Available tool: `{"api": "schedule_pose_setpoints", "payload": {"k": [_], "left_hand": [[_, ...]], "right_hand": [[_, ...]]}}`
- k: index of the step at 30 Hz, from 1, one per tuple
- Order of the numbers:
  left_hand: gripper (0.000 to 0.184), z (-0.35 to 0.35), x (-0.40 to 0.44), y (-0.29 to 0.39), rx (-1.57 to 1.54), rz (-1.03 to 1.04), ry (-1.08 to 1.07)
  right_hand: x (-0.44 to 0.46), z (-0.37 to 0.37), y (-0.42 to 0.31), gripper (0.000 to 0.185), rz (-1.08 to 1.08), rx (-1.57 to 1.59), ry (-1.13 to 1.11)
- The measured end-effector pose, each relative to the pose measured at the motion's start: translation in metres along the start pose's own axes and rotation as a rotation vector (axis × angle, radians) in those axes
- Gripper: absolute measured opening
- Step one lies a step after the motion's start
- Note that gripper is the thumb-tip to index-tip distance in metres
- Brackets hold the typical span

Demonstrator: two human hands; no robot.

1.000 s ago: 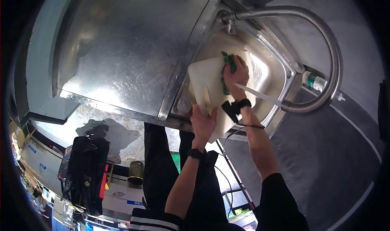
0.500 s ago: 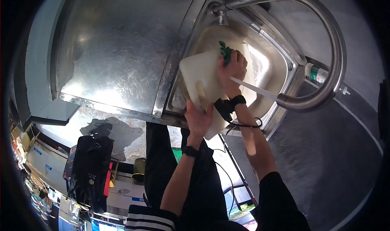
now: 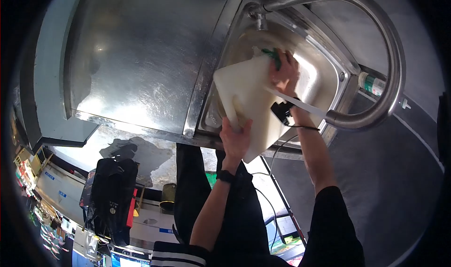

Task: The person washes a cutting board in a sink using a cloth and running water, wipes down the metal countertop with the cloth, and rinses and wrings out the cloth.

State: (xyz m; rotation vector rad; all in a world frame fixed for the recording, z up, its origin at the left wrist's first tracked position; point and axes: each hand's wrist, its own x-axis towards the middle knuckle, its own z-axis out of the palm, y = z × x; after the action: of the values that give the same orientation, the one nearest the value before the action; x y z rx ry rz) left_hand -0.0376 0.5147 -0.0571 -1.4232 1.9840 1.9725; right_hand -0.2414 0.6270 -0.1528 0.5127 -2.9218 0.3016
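Observation:
A white cutting board (image 3: pixel 251 86) is tilted over the metal sink (image 3: pixel 329 76), its lower corner reaching past the front rim. My left hand (image 3: pixel 236 142) grips it beside the handle slot, thumb on the upper face. Near the board's far right edge, my right hand (image 3: pixel 285 74) is closed on a crumpled green cloth (image 3: pixel 271 55), partly hidden under the fingers. A stream of water (image 3: pixel 300 104) runs from the curved faucet (image 3: pixel 400 55) toward the board, close to my right wrist.
Left of the sink lies a steel counter (image 3: pixel 145 55). A second small tap (image 3: pixel 261 21) sits at the sink's back corner. Behind the faucet is a white-and-green bottle (image 3: pixel 372 84). A black backpack (image 3: pixel 110 196) stands below the counter at left. A cable (image 3: pixel 274 161) hangs from my right wrist.
My right hand and the green cloth have slid toward the board's far right edge. My left hand still holds the board. The whole view has shifted slightly.

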Motion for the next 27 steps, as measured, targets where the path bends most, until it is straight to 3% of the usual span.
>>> {"api": "schedule_pose_setpoints", "payload": {"k": [2,5,6,12,14,17,23,27], "left_hand": [[0.039,0.000,0.001,-0.006,0.035,0.017,-0.010],[0.035,-0.003,0.006,0.002,0.079,0.049,-0.039],[0.033,-0.003,0.005,0.007,0.089,0.056,-0.045],[0.028,-0.005,0.002,-0.021,-0.322,-0.084,-0.131],[0.030,-0.003,0.004,-0.032,-0.229,0.083,-0.106],[0.029,-0.001,0.011,-0.026,-0.206,0.276,-0.021],[0.031,-0.010,0.024,0.000,-0.074,0.118,-0.031],[0.028,-0.006,0.039,-0.003,-0.058,-0.013,-0.090]], "right_hand": [[0.000,0.008,0.033,0.037,0.164,0.020,-0.163],[-0.011,-0.008,0.031,0.034,0.187,0.020,-0.282],[-0.019,-0.025,0.013,0.030,0.041,0.096,-0.140],[-0.087,-0.096,-0.061,0.046,-0.213,0.310,-0.261],[-0.102,-0.112,-0.071,0.051,-0.360,0.306,-0.278],[-0.087,-0.125,-0.089,0.041,-0.314,0.288,-0.267],[-0.039,-0.086,-0.102,0.035,-0.133,0.248,-0.142],[-0.049,-0.094,-0.096,0.032,-0.149,0.333,-0.222]]}}
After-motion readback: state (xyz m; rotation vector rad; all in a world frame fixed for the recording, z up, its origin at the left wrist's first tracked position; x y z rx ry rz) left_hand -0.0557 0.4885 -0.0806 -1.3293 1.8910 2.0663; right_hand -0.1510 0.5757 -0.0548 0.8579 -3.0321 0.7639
